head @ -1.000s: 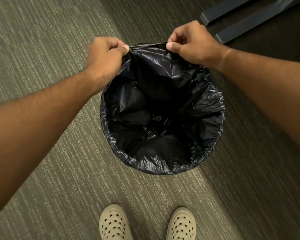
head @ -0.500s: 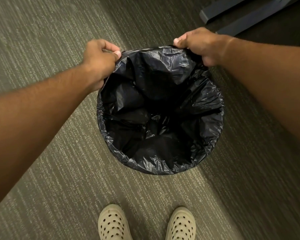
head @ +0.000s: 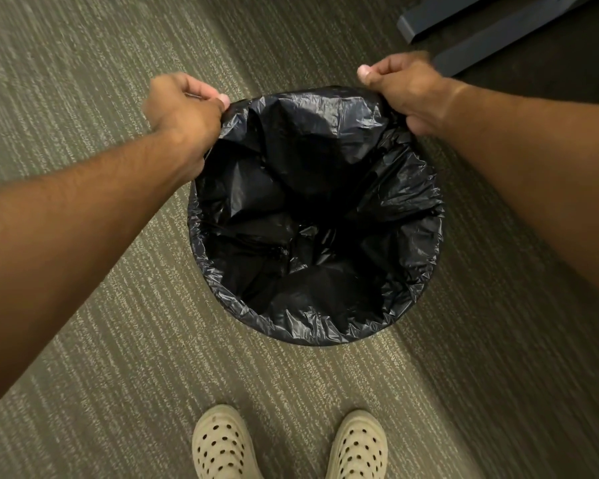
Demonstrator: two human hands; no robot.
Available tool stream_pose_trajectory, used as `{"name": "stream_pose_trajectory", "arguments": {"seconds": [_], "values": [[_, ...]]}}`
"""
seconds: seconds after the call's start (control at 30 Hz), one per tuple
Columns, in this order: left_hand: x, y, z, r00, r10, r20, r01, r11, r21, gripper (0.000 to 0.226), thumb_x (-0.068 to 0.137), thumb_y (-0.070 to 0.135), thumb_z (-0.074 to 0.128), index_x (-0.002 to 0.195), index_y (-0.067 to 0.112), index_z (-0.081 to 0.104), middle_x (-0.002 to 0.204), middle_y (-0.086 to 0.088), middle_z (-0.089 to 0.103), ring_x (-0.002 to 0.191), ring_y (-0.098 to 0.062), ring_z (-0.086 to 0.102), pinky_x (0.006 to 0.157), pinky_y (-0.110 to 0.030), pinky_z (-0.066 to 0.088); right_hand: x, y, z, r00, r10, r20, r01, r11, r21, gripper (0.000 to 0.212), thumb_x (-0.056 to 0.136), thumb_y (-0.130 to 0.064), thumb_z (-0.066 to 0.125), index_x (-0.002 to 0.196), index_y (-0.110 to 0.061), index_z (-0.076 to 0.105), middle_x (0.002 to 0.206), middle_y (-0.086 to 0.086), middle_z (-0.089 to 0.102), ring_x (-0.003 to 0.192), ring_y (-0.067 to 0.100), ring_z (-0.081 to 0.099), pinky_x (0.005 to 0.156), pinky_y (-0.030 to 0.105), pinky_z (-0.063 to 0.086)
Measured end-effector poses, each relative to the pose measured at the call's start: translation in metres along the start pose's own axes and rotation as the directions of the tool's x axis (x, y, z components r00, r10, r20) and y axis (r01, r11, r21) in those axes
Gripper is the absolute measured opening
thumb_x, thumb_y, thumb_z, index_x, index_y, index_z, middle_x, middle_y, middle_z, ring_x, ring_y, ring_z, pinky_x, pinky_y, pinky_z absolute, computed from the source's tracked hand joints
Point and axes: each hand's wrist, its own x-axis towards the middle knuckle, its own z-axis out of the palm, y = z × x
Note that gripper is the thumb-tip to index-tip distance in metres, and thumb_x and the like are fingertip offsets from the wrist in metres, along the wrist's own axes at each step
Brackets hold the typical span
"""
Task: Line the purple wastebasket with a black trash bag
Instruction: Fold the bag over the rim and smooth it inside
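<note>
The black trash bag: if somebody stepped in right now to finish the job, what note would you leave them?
Left hand: fingers shut on the far-left edge of the black trash bag.
Right hand: shut on the far-right edge.
Bag sits inside the wastebasket, which is hidden under it.
Done: near and side edges folded over the rim.
Left: pull the far edge down over the rim and let go.

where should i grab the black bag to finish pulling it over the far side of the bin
Pinch the loose far hem of the black trash bag, from above, at its two corners, where the left hand and right hand grip it. The near rim looks already folded over; only the far edge stands free.
</note>
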Motion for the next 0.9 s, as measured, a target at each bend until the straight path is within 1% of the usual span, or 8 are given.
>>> {"name": "stream_pose_trajectory", "arguments": {"seconds": [0.17, 0.3, 0.4, 0.47, 0.57, 0.63, 0.73, 0.9], "values": [[-0.002, -0.003, 0.004, 1.000, -0.003, -0.022, 0.005, 0.994, 0.108, 0.021, 0.080, 0.011, 0.076, 0.068, 0.024, 0.064, 0.083, 0.003, 0.071, 0.077, -0.008, 0.069, 0.066, -0.025, 0.059, -0.007, 0.001, -0.003, 0.975, -0.034, 0.219, 0.014, 0.995, 0.095, 0.026, 0.076, -0.046, 0.078, 0.067, -0.023, 0.070, 0.065, -0.008, 0.072, 0.061, 0.008, 0.069, 0.056, 0.023, 0.056], [-0.002, -0.007, 0.002, 1.000, 0.019, -0.004, -0.018, 0.987, 0.158, 0.023, 0.080, 0.012, 0.077, 0.065, 0.024, 0.065, 0.079, 0.005, 0.069, 0.076, -0.006, 0.067, 0.067, -0.023, 0.058, -0.003, -0.001, -0.001, 0.992, -0.023, 0.124, 0.034, 0.996, -0.085, 0.018, 0.087, -0.013, 0.071, 0.072, -0.023, 0.074, 0.073, -0.003, 0.072, 0.055, 0.003, 0.067, 0.052, 0.020, 0.053], [-0.004, -0.006, 0.000, 0.997, 0.071, -0.015, -0.069, 0.988, 0.140, 0.024, 0.080, 0.015, 0.078, 0.066, 0.028, 0.062, 0.079, 0.008, 0.068, 0.078, -0.005, 0.067, 0.071, -0.021, 0.057, -0.006, -0.001, 0.001, 0.996, -0.012, 0.088, 0.027, 0.986, -0.165, 0.011, 0.088, -0.010, 0.069, 0.082, -0.018, 0.072, 0.086, 0.004, 0.071, 0.066, 0.008, 0.070, 0.053, 0.019, 0.054], [-0.007, -0.004, -0.004, 0.985, 0.174, -0.017, -0.170, 0.973, 0.156, 0.023, 0.082, 0.014, 0.075, 0.072, 0.030, 0.064, 0.079, 0.013, 0.066, 0.077, 0.000, 0.066, 0.071, -0.016, 0.055, -0.007, -0.004, 0.001, 0.991, -0.136, -0.016, 0.126, 0.950, -0.285, 0.006, 0.087, -0.014, 0.071, 0.092, -0.017, 0.070, 0.091, -0.002, 0.068, 0.077, 0.002, 0.065, 0.059, 0.010, 0.049], [-0.016, -0.004, -0.008, 0.934, 0.352, 0.066, -0.358, 0.913, 0.193, 0.016, 0.088, 0.013, 0.064, 0.088, 0.026, 0.072, 0.080, 0.016, 0.065, 0.067, 0.007, 0.058, 0.065, -0.005, 0.049, -0.019, -0.016, 0.004, 0.882, -0.457, -0.117, 0.384, 0.840, -0.384, 0.008, 0.085, -0.021, 0.066, 0.090, -0.018, 0.072, 0.076, -0.013, 0.063, 0.063, -0.010, 0.054, 0.057, 0.003, 0.040], [-0.023, -0.005, -0.006, 0.889, 0.422, 0.180, -0.454, 0.863, 0.223, 0.016, 0.089, 0.016, 0.063, 0.099, 0.021, 0.074, 0.083, 0.010, 0.067, 0.067, 0.006, 0.057, 0.063, -0.005, 0.047, -0.030, -0.022, 0.010, 0.859, -0.510, 0.051, 0.478, 0.761, -0.438, 0.012, 0.083, -0.026, 0.068, 0.090, -0.021, 0.075, 0.078, -0.012, 0.067, 0.065, -0.009, 0.056, 0.059, 0.002, 0.041], [-0.028, -0.006, -0.002, 0.859, 0.444, 0.255, -0.502, 0.829, 0.246, 0.022, 0.091, 0.023, 0.063, 0.110, 0.015, 0.073, 0.091, 0.007, 0.067, 0.082, -0.004, 0.061, 0.076, -0.011, 0.048, -0.035, -0.021, 0.020, 0.875, -0.379, 0.303, 0.485, 0.680, -0.551, 0.022, 0.085, -0.034, 0.070, 0.101, -0.020, 0.075, 0.089, -0.006, 0.069, 0.081, 0.002, 0.061, 0.062, 0.002, 0.038], [-0.026, -0.008, 0.003, 0.864, 0.381, 0.328, -0.480, 0.821, 0.310, 0.022, 0.098, 0.023, 0.054, 0.112, 0.012, 0.069, 0.094, 0.003, 0.063, 0.088, -0.010, 0.056, 0.073, -0.018, 0.040, -0.025, -0.012, 0.025, 0.904, -0.322, 0.281, 0.427, 0.710, -0.560, 0.030, 0.089, -0.042, 0.062, 0.101, -0.016, 0.070, 0.091, -0.003, 0.066, 0.087, 0.010, 0.059, 0.066, 0.017, 0.039]]}}
